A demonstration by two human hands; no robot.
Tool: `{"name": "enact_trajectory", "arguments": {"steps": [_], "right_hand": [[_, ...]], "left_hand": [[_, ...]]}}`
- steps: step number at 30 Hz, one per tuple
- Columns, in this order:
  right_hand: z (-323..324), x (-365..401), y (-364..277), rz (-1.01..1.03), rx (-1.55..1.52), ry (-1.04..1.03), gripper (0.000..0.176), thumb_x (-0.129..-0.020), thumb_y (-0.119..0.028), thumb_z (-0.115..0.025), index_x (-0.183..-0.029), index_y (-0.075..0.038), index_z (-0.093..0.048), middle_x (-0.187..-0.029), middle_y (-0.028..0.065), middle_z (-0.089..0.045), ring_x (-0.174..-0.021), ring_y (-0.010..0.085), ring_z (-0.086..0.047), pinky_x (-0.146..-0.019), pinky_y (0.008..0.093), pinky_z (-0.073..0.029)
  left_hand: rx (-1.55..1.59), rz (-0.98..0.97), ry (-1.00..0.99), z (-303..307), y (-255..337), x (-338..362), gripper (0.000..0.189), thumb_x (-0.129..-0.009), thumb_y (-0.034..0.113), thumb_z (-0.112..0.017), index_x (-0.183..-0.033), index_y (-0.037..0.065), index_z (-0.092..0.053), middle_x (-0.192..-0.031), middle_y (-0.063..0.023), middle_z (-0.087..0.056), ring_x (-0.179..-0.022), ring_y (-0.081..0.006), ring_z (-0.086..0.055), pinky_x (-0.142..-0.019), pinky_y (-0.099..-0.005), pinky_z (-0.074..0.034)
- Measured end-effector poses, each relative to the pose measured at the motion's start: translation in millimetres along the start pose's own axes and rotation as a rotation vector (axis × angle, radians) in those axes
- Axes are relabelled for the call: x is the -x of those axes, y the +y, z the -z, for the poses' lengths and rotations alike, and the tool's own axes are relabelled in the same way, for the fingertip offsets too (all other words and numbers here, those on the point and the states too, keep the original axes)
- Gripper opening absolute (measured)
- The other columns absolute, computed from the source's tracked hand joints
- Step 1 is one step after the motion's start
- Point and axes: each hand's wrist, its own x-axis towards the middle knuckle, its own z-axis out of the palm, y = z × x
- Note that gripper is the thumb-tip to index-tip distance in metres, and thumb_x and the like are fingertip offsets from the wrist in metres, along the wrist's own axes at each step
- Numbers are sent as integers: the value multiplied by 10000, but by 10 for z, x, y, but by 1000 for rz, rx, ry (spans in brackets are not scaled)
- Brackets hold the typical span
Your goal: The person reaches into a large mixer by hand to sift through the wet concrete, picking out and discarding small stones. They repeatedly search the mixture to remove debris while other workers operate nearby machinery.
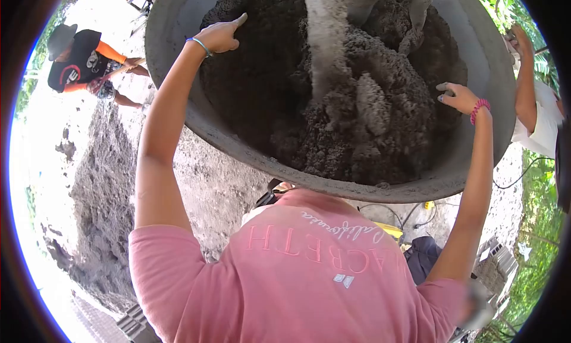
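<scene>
Wide in front of me is a cement mixer drum (380,192), its mouth tilted toward me. Inside lies damp grey mortar mix (256,87), heaped in lumps around mix-coated paddles (327,33) blurred at their edges. At the drum's left inner side is my left hand (221,36), index finger stretched out and thumb apart, nothing in it. On the opposite side, my right hand (459,98) hangs over the mix near the inner wall, with its fingers bent but spread and holding nothing. Grey residue coats the fingertips of both hands.
Left, a person in a hat (80,60) grips a long wooden handle (122,69) beside a pile of sand (101,194). At the right, another person's arm (526,81) reaches up near the drum. Cables (404,215) and hollow blocks (502,262) lie below right.
</scene>
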Motion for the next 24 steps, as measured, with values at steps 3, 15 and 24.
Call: {"name": "enact_trajectory", "arguments": {"steps": [3,15,24], "right_hand": [[-46,-158,317,-2,-33,202,541,-841,-377,-496,-1252,-31,-427,-1223,180,-486,-1141,275,-460,-958,328,-333],[-77,-137,-1125,67,399,-333,556,-809,-442,-517,-1169,-18,-507,-1131,205,-541,-1052,317,-523,-894,373,-410],[-1378,-2243,-3348,842,699,39,291,-756,-167,-550,-1025,-62,-581,-1019,129,-587,-977,303,-556,-807,400,-468]], "left_hand": [[0,-9,144,-91,-188,-59,627,-724,228,-590,-1284,40,-380,-880,-212,-602,-836,-327,-585,-773,-398,-446],[271,-65,105,185,-114,38,361,-771,263,-611,-1025,7,-597,-736,-105,-592,-610,-182,-581,-505,-292,-467],[473,-270,538,950,-328,612,285,-764,186,-616,-959,-21,-601,-821,-120,-631,-786,-169,-588,-740,-300,-456]]}}
